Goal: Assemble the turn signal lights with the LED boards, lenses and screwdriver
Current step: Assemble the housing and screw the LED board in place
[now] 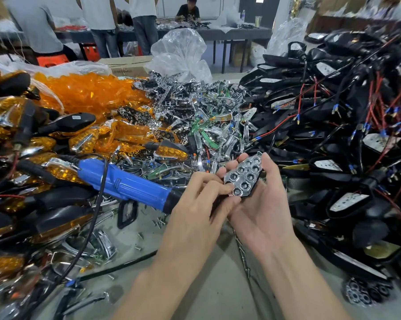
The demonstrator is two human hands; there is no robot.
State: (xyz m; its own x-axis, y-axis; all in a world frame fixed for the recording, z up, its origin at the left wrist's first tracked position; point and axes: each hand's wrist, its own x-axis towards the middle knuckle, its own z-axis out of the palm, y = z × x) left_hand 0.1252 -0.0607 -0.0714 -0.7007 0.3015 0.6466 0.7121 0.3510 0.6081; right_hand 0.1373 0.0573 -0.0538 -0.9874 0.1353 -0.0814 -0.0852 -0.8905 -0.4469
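Grey table [218,262] under amber lenses [91,91]; left hand [195,204] and right hand [264,204], grip closed round a chrome reflector [243,176].

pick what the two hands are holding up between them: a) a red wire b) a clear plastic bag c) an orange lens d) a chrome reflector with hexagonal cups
d: the right hand cradles the chrome reflector, whose hexagonal cups face up, and the left hand pinches its lower end.
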